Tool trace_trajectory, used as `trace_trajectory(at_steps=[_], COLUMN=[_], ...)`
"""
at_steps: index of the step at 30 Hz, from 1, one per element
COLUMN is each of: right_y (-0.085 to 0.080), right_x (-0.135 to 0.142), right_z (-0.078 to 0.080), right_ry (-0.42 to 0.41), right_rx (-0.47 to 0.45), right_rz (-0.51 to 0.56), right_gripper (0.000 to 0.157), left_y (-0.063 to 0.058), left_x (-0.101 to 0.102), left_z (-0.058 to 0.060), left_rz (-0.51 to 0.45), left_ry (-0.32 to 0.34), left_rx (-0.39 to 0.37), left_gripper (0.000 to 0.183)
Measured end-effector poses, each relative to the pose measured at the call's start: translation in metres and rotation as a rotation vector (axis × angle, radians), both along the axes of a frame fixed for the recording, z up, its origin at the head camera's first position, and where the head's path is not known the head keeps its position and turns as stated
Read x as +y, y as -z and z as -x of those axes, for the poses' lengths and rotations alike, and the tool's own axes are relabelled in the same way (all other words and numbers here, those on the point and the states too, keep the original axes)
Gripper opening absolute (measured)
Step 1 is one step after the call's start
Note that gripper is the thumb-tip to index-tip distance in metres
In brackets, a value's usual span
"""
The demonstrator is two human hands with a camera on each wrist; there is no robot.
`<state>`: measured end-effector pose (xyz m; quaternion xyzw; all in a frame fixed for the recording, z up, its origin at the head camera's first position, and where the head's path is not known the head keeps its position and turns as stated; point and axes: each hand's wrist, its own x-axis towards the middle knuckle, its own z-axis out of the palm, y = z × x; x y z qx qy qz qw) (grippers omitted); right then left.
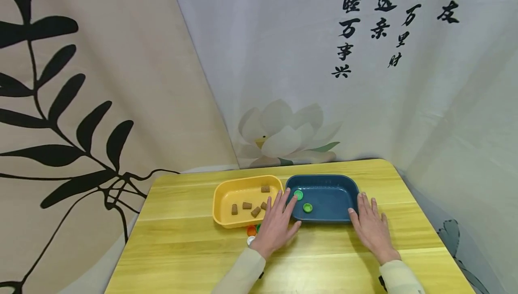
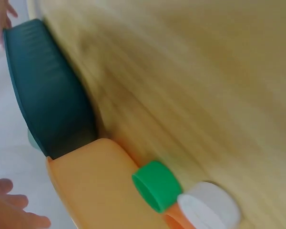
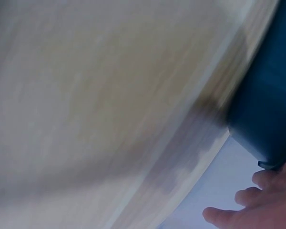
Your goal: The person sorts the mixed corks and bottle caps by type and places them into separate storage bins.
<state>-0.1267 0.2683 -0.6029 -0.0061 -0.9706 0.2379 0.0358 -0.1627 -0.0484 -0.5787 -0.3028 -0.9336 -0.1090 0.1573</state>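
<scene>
Blue tray (image 1: 332,200) likely light, stiff, slick; take ends at 9 and 3 o'clock. Left hand (image 1: 276,224), right hand (image 1: 372,228): fingers apart, unclamped.

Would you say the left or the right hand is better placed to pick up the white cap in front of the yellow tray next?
Left, I'd judge: the left hand is close to the white cap, while the right hand is farther off, at the right end of the blue tray.
</scene>
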Motion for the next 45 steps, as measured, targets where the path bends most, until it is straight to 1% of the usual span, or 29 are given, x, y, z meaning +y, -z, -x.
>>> trace_trajectory(at_steps=[4, 9, 13, 19, 23, 29, 35, 39, 45], right_y=[0.0, 0.0, 0.001, 0.002, 0.001, 0.001, 0.002, 0.002, 0.0], right_x=[0.0, 0.001, 0.001, 0.002, 0.003, 0.003, 0.002, 0.001, 0.0], right_z=[0.0, 0.001, 0.001, 0.001, 0.001, 0.0, 0.002, 0.002, 0.001], right_ry=[0.002, 0.003, 0.0, 0.003, 0.002, 0.001, 0.001, 0.0, -0.002], right_rx=[0.005, 0.002, 0.015, 0.014, 0.01, 0.019, 0.013, 0.013, -0.003], right_rz=[0.009, 0.006, 0.006, 0.007, 0.003, 0.004, 0.009, 0.01, 0.004], right_gripper=[0.075, 0.075, 0.075, 0.074, 0.074, 0.075, 0.075, 0.075, 0.076], left_y=[0.001, 0.003, 0.006, 0.007, 0.008, 0.013, 0.019, 0.023, 0.029], left_x=[-0.011, -0.024, -0.036, -0.056, -0.071, -0.09, -0.106, -0.113, -0.119], left_z=[-0.012, -0.025, -0.034, -0.048, -0.056, -0.061, -0.065, -0.069, -0.072], left_rz=[0.013, 0.059, 0.075, 0.108, 0.118, 0.107, 0.088, 0.079, 0.071], left_ry=[0.021, 0.037, 0.043, 0.053, 0.068, 0.081, 0.051, 0.041, 0.05], left_rx=[0.025, 0.053, 0.042, 0.022, 0.032, 0.029, -0.012, -0.019, -0.018], left_gripper=[0.078, 0.077, 0.077, 0.072, 0.069, 0.063, 0.061, 0.059, 0.054])
